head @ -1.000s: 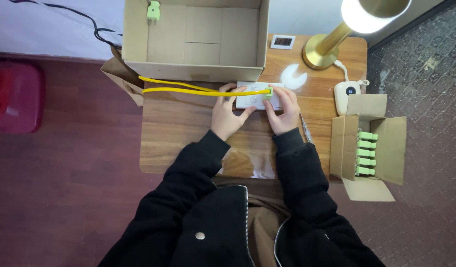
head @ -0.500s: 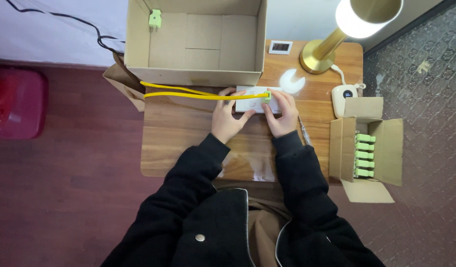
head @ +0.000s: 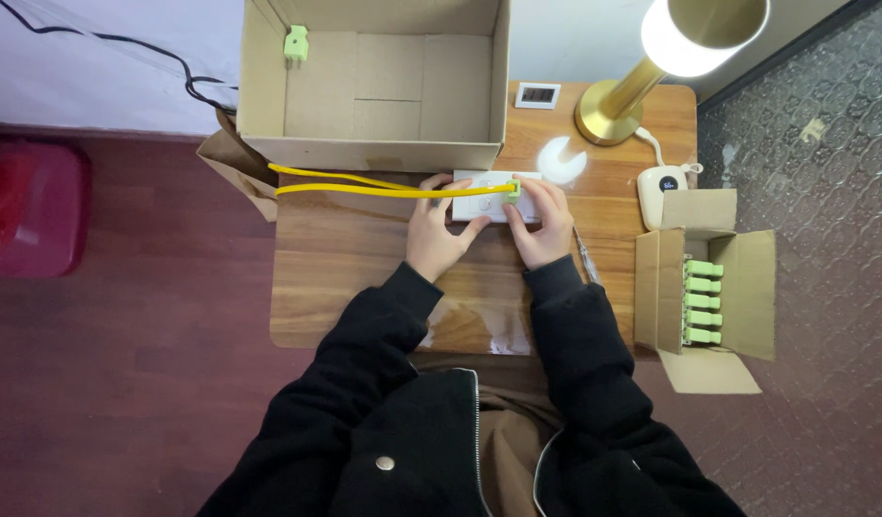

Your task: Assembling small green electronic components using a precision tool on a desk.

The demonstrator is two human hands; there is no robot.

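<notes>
Resting side by side on the wooden table (head: 345, 249), both hands meet at 1 white power strip (head: 484, 196) near its far edge. Left hand (head: 439, 235) lies flat, fingers spread over the strip's left end, gripping nothing. Right hand (head: 544, 222) curls at the strip's right end, fingertips pinched on 1 green plug (head: 512, 189) with 1 yellow cable (head: 364, 185). Alongside: 2 cardboard boxes, the large box (head: 383, 86) holding 1 plug, the small box (head: 706, 297) showing 5.
</notes>
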